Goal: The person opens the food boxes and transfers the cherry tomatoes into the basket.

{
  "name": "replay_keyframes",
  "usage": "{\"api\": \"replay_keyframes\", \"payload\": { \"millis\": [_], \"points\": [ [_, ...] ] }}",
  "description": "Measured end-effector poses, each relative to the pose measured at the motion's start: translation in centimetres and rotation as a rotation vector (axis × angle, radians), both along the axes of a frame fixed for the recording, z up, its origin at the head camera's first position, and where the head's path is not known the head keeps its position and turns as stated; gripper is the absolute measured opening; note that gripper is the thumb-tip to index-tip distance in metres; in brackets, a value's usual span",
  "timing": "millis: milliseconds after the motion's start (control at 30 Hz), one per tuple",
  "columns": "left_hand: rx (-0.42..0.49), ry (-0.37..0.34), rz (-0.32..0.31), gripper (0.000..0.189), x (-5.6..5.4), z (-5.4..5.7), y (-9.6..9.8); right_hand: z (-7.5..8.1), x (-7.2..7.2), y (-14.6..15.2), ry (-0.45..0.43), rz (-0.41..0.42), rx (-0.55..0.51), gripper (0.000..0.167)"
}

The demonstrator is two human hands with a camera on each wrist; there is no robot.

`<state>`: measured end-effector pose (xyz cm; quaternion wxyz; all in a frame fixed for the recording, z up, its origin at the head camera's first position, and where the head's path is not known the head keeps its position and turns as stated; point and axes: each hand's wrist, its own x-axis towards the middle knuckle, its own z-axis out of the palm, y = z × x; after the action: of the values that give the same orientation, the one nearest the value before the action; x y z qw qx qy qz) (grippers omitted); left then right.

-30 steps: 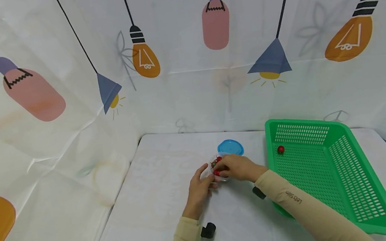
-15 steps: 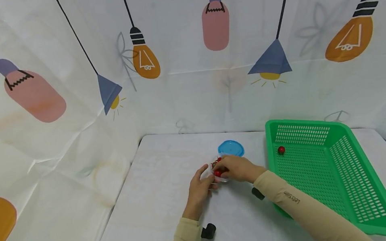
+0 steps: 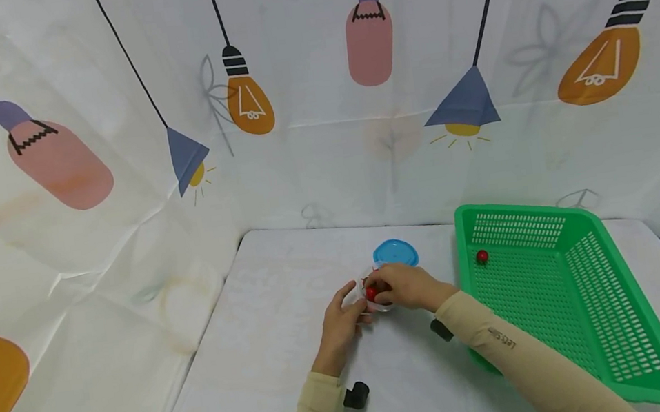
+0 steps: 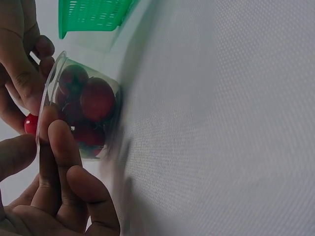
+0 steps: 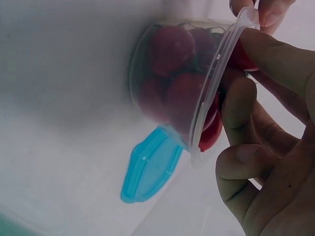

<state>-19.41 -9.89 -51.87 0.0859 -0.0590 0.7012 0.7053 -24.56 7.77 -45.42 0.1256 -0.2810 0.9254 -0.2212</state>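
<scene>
A clear plastic tub [image 5: 198, 153] stands on the table with several cherry tomatoes [image 4: 97, 100] inside, some with green stalks. My left hand [image 3: 339, 324] steadies the tub from the left, fingers along its wall and thumb at the rim. Over the mouth of the tub, my right hand [image 3: 408, 286] pinches a red cherry tomato [image 3: 371, 294] between thumb and fingers. In the left wrist view this tomato shows just outside the rim, by the left thumb. The blue lid [image 3: 395, 254] lies flat just behind the tub. The right hand partly covers the tub's contents in the head view.
A large green plastic basket [image 3: 641, 311] stands on the right side of the table, close to the right forearm. One cherry tomato [image 3: 482, 257] lies in its far left corner. White printed sheets [image 3: 324, 158] hang behind and left of the table.
The right fingers have shifted slightly over the tub, and less of the other tomatoes shows in the head view. The left hand, lid and basket stay practically where they were.
</scene>
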Motion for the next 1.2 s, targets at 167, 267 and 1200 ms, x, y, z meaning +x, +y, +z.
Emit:
{"api": "replay_keyframes", "payload": {
  "millis": [167,267,1200],
  "points": [
    [-0.005,-0.004,0.001,0.054,0.0,0.2,0.0,0.4,-0.1,0.1,-0.006,-0.022,-0.003,0.027],
    [-0.016,-0.003,0.004,0.054,0.2,0.4,0.0,0.8,-0.1,0.3,0.001,-0.033,-0.014,0.027],
    [-0.07,0.021,0.002,0.056,0.1,0.2,0.0,4.2,0.2,5.1,0.101,-0.111,-0.222,0.029]
  ]
}}
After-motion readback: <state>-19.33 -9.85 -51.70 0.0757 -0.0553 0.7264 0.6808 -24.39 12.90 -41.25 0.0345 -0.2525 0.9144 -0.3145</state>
